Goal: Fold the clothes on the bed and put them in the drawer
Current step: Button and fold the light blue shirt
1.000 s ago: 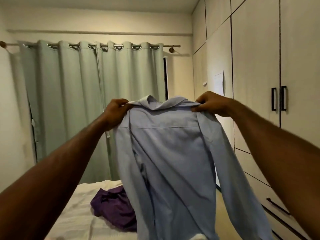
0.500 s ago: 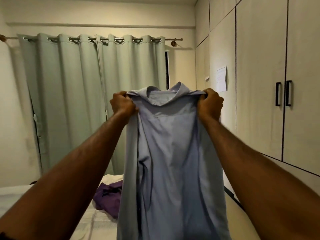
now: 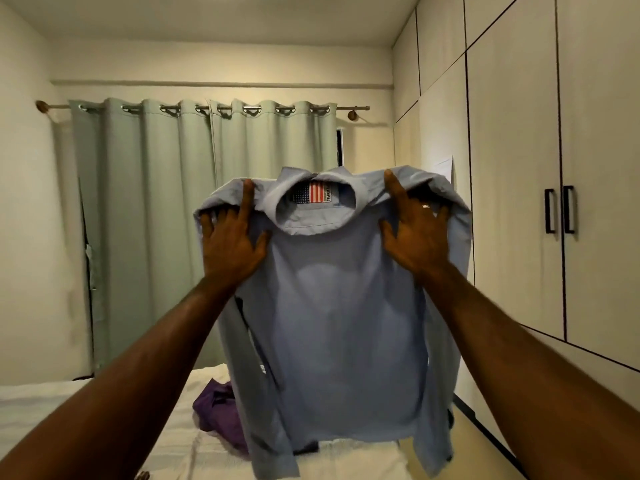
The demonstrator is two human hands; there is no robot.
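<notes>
A light blue long-sleeved shirt (image 3: 332, 323) hangs in the air in front of me, spread wide, its collar label with a flag pattern facing me. My left hand (image 3: 230, 244) holds its left shoulder, index finger pointing up and the other fingers dug into the fabric. My right hand (image 3: 414, 233) holds the right shoulder the same way. Both sleeves hang down at the sides. A crumpled purple garment (image 3: 218, 414) lies on the white bed (image 3: 69, 403) below, partly hidden by the shirt.
A tall cream wardrobe (image 3: 512, 150) with black door handles (image 3: 561, 209) fills the right wall, with lower panels (image 3: 595, 372) beneath the doors. Pale green curtains (image 3: 156, 220) cover the far wall. A strip of floor (image 3: 474, 441) runs between bed and wardrobe.
My hands have moved apart and shifted from the collar to the shoulders, so the bunched shirt now hangs spread out with the collar label facing me.
</notes>
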